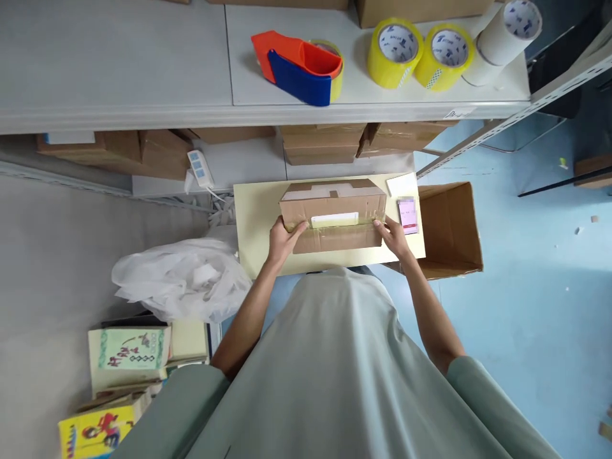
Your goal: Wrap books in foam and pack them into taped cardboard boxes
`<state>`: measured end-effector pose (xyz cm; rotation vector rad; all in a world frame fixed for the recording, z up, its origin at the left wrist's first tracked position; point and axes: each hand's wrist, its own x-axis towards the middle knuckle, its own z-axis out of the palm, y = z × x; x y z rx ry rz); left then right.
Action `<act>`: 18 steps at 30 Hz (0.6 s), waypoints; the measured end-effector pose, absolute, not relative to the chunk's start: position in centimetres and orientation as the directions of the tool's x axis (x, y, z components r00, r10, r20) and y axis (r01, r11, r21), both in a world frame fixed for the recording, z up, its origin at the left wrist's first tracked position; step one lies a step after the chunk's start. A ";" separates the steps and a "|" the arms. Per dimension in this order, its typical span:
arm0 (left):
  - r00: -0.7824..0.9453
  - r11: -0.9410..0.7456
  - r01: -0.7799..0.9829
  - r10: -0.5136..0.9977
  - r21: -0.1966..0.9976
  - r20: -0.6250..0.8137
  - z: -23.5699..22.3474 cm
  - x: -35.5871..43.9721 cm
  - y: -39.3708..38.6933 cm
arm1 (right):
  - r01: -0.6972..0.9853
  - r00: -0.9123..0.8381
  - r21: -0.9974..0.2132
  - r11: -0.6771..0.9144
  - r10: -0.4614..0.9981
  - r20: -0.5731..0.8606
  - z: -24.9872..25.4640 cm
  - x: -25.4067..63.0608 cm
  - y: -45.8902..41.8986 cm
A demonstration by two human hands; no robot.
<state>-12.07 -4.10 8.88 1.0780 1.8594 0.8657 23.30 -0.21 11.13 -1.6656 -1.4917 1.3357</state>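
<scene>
Between my two hands is a brown cardboard box (335, 240), held above or on a pale yellow tabletop (258, 217); I cannot tell whether it rests there. A white label (335, 220) and clear tape show on the side facing me, and a pale strip runs along its top. My left hand (283, 240) grips the left end, thumb on the near face. At the right end my right hand (393, 236) does the same. The fingers behind the box are hidden. Right of it lie a phone (407, 215) with a pink screen and a white item (400, 185).
An open carton (452, 229) stands right of the table. On the shelf (143, 64) ahead are a red-and-blue tape dispenser (301, 67) and yellow tape rolls (396, 54). A power strip (201, 169), a white plastic bag (186, 280) and stacked books (131, 350) are on the left.
</scene>
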 end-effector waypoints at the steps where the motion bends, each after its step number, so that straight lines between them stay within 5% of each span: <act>1: -0.342 0.413 0.366 0.893 0.834 -0.292 8.6 -11.4 -4.0 | 0.411 -0.150 -0.887 -0.209 0.945 -0.292 10.6 23.8 0.4; 10: -0.530 0.601 0.610 0.794 0.517 -0.299 7.5 -8.5 -5.8 | 0.370 -0.326 -0.926 -0.078 0.922 -0.208 5.3 28.6 2.4; 14: -0.591 0.711 0.544 0.701 0.445 -0.399 7.0 -7.7 -8.5 | 0.392 -0.383 -0.920 0.004 0.910 -0.159 2.6 29.8 0.2; 18: -0.628 0.771 0.397 0.623 0.497 -0.466 5.7 -5.6 -9.4 | 0.526 -0.433 -0.846 0.081 0.882 -0.185 -0.5 30.1 -1.7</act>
